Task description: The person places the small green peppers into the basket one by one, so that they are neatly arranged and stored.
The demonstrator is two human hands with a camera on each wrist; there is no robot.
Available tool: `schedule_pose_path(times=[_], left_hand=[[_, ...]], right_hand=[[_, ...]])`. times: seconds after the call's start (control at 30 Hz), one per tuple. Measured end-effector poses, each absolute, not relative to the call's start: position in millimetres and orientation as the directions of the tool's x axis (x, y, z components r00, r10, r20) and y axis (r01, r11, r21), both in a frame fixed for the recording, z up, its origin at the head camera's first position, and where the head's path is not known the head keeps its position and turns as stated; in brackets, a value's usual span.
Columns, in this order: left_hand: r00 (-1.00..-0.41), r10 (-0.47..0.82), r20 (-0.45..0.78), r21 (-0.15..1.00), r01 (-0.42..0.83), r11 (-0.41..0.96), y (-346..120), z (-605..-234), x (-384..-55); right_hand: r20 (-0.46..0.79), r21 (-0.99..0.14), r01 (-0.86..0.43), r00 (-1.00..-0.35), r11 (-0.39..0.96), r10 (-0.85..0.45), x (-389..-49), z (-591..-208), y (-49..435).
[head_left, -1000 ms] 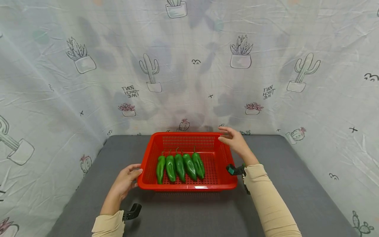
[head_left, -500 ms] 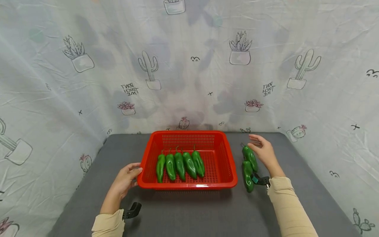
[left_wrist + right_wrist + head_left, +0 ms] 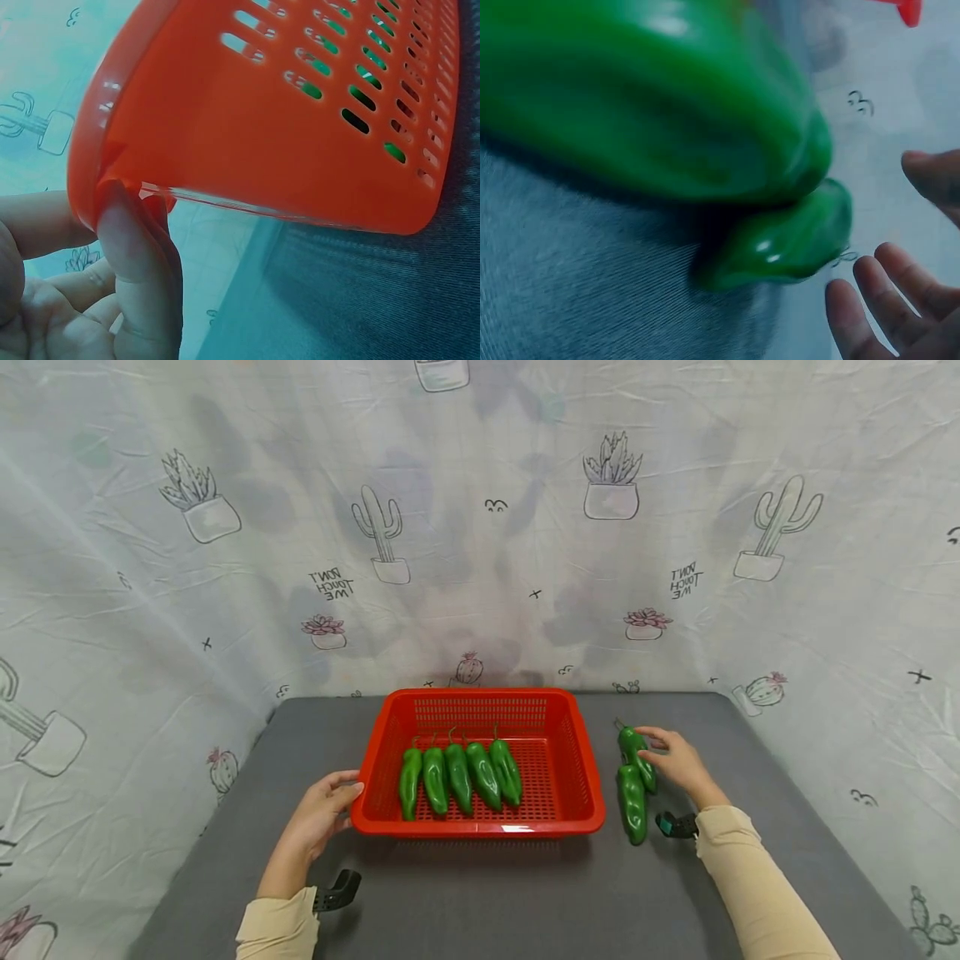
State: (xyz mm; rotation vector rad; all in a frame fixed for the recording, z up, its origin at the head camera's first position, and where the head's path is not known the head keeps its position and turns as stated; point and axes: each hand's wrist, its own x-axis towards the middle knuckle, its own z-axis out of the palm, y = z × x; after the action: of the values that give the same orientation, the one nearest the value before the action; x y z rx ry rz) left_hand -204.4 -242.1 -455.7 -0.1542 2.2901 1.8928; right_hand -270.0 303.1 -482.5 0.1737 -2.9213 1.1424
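Observation:
A red perforated plastic basket (image 3: 592,777) stands mid-table with several green peppers (image 3: 458,778) lying side by side in it, stems toward the back. At its left end, my left hand (image 3: 318,814) pinches the rim between thumb and fingers; the left wrist view shows the thumb on the basket wall (image 3: 225,135). To the right of the basket lie two more green peppers, a front one (image 3: 633,806) and a back one (image 3: 631,742), touching. Beside the back pepper is my right hand (image 3: 678,766), fingers apart. In the right wrist view, its fingers (image 3: 889,296) are clear of the far pepper (image 3: 795,236).
A dark grey cloth (image 3: 480,902) covers the table. Behind and at both sides hangs a pale curtain (image 3: 480,527) with cactus drawings. Each wrist wears a black strap, the left strap (image 3: 337,892) hovering near the table front.
My right hand has moved from above the basket's right edge rightward, then down to the back pepper, uncovering the two peppers there. My left hand stays at the rim.

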Motion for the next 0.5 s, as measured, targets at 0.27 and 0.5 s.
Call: schedule_pose_path(times=[0.27, 0.5], left_hand=[[-0.979, 0.01, -0.202, 0.96, -0.196, 0.2, -242, -457, -204], [-0.98, 0.017, -0.199, 0.961, -0.191, 0.2, -242, -456, -204]], right_hand=[[0.012, -0.689, -0.154, -0.979, 0.708, -0.202, -278, -496, 307], [0.006, -0.687, -0.204, -0.961, 0.697, -0.276, -289, -497, 308]])
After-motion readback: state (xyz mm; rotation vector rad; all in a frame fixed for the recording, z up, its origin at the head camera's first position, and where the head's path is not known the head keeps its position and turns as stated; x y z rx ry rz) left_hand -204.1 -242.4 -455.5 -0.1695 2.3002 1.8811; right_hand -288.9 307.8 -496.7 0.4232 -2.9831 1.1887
